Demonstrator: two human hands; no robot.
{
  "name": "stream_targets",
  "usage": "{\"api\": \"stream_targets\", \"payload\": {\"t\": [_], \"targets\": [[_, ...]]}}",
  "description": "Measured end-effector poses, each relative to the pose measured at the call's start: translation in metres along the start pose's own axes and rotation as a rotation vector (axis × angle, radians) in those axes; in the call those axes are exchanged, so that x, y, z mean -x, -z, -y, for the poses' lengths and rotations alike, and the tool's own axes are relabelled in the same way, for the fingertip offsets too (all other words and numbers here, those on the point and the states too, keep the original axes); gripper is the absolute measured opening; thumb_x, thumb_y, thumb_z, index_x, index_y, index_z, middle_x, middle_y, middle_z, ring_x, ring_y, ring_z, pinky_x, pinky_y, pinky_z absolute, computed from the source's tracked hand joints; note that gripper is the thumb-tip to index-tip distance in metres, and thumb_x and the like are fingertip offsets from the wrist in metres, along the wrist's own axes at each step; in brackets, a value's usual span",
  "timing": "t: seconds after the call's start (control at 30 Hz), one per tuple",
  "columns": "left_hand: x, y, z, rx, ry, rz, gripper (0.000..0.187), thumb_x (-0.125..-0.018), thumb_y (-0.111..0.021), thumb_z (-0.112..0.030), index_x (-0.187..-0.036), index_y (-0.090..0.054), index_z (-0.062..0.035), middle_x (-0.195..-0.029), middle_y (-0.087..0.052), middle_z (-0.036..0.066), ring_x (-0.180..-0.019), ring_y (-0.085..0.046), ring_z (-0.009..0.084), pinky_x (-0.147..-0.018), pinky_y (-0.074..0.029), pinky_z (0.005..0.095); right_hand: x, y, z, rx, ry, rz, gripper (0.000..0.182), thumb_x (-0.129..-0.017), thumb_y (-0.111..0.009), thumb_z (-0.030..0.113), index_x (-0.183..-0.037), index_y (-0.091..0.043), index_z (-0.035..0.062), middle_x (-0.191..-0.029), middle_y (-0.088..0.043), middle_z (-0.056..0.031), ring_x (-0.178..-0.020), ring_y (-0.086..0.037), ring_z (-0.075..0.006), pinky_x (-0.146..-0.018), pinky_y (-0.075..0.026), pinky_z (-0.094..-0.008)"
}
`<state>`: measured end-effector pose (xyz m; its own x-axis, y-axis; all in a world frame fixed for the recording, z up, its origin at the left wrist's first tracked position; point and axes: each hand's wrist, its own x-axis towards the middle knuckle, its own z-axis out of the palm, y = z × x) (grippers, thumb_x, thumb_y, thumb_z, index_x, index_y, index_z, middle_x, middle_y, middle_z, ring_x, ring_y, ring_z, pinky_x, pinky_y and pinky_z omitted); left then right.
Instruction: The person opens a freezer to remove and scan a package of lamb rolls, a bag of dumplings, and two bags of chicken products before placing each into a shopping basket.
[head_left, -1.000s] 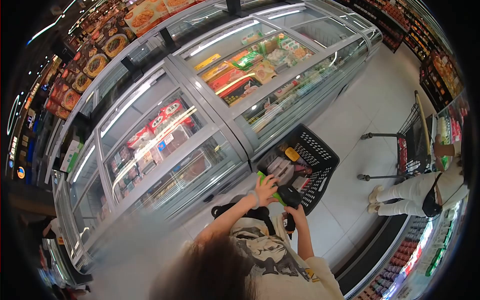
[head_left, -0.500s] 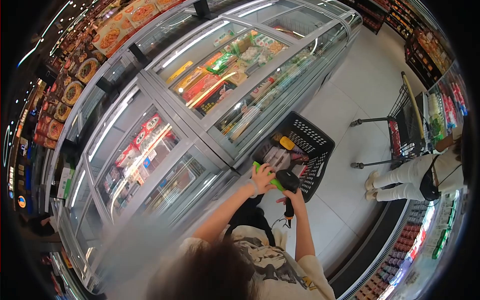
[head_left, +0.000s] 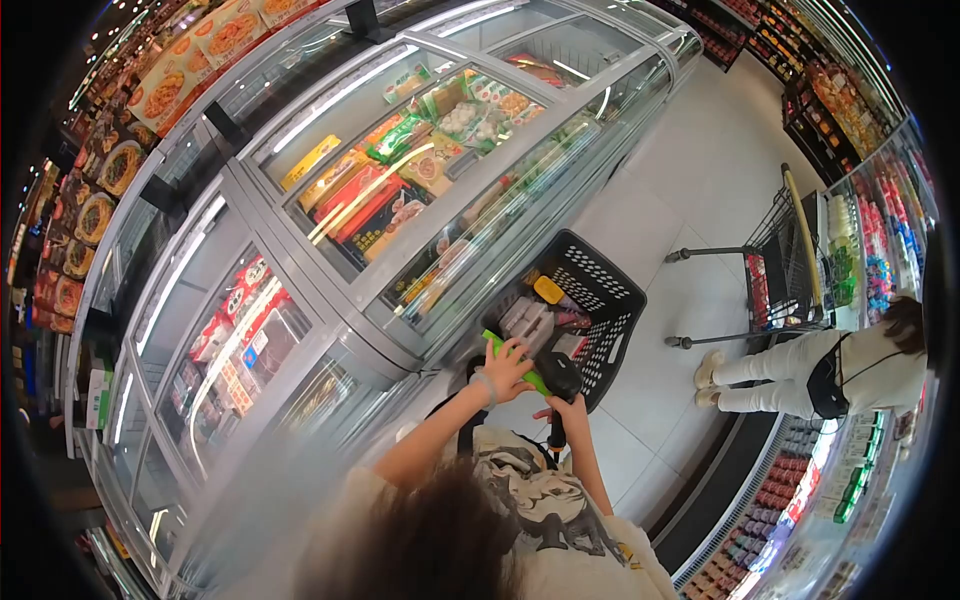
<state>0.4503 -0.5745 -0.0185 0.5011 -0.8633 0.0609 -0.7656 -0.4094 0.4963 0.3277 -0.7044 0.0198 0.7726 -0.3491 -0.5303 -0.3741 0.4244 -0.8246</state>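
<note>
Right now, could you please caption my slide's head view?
Left hand on green bar, right hand alongside, near loaded basket and freezers.

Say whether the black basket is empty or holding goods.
Holding goods: a yellow item and pale packs show inside the basket.

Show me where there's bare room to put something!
The floor is bare between the basket and the cart, and farther up between the freezer and cart. Crowded: the basket's freezer side, with packages, and its near end, by the left hand and right hand.

Premises are a supermarket: glass-lidded freezer cabinets [head_left: 345, 335] hold packaged food [head_left: 370, 205]; a shopping cart [head_left: 758, 290] stands in the aisle [head_left: 660, 190].
</note>
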Motion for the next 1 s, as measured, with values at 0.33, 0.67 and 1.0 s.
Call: {"api": "stream_targets", "payload": {"t": [0.33, 0.67, 1.0], "targets": [[-0.104, -0.009, 0.014, 0.010, -0.051, 0.005, 0.042, -0.067, -0.060, -0.040, -0.096, -0.048, -0.0120, -0.115, -0.036, 0.008, -0.118, -0.022, 0.0316, -0.085, -0.016, 0.0662, -0.071, 0.038, 0.043, 0.010, 0.079, -0.130, 0.025, -0.066, -0.056, 0.009, -0.085, -0.049, -0.0062, -0.061, -0.048, -0.0062, -0.044, -0.055, -0.0204, -0.039, -0.042, -0.0254], [-0.202, -0.014, 0.018, 0.062, -0.086, -0.059, 0.039, -0.064, -0.063, -0.035, -0.092, -0.049, -0.0114, -0.113, -0.038, 0.007, -0.116, -0.026, 0.0299, -0.082, -0.020, 0.0630, -0.136, 0.081, 0.105, -0.004, 0.050, -0.152, 0.028, -0.068, -0.055, 0.011, -0.090, -0.050, -0.0054, -0.067, -0.051, -0.0080, -0.045, -0.056, -0.0222, -0.039, -0.041, -0.0248], [-0.264, -0.011, 0.015, 0.037, -0.032, -0.037, 0.038, -0.064, -0.062, -0.036, -0.091, -0.049, -0.0117, -0.117, -0.037, 0.006, -0.117, -0.026, 0.0289, -0.085, -0.018, 0.0627, -0.173, 0.112, 0.158, -0.074, -0.037, -0.007, 0.028, -0.068, -0.057, 0.008, -0.090, -0.045, -0.0057, -0.066, -0.049, -0.0074, -0.048, -0.058, -0.0236, -0.038, -0.040, -0.0251]]}}
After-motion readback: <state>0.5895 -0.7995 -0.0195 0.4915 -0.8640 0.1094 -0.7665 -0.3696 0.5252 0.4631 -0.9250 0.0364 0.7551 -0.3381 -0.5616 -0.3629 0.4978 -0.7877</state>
